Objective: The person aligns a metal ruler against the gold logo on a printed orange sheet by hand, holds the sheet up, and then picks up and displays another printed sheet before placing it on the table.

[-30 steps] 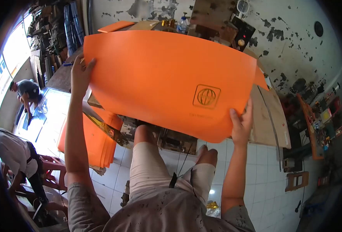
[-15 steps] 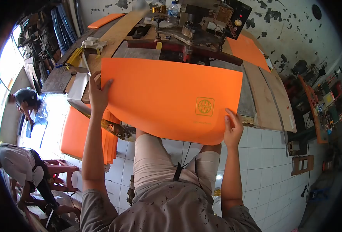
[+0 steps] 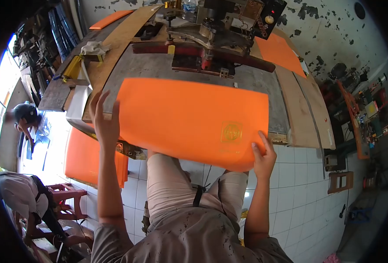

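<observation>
A large orange sheet (image 3: 180,118) with a gold globe emblem (image 3: 232,133) near its lower right spans the space above my lap. My right hand (image 3: 264,158) grips its lower right edge. At the left edge, my left hand (image 3: 106,125) has its fingers raised and spread, the thumb close beside the sheet. Beyond the sheet stands a press machine (image 3: 207,39) on the grey worktable (image 3: 137,65).
More orange sheets (image 3: 84,153) are stacked at lower left, and another orange sheet (image 3: 281,55) lies right of the press. Two people (image 3: 23,193) (image 3: 26,115) bend over at the far left, near a red stool (image 3: 69,199). A wooden board (image 3: 301,109) lies at right.
The orange sheet has come down and toward me, uncovering the press and tabletop. My left hand has loosened from the sheet's left edge, its fingers spreading. My right hand keeps hold.
</observation>
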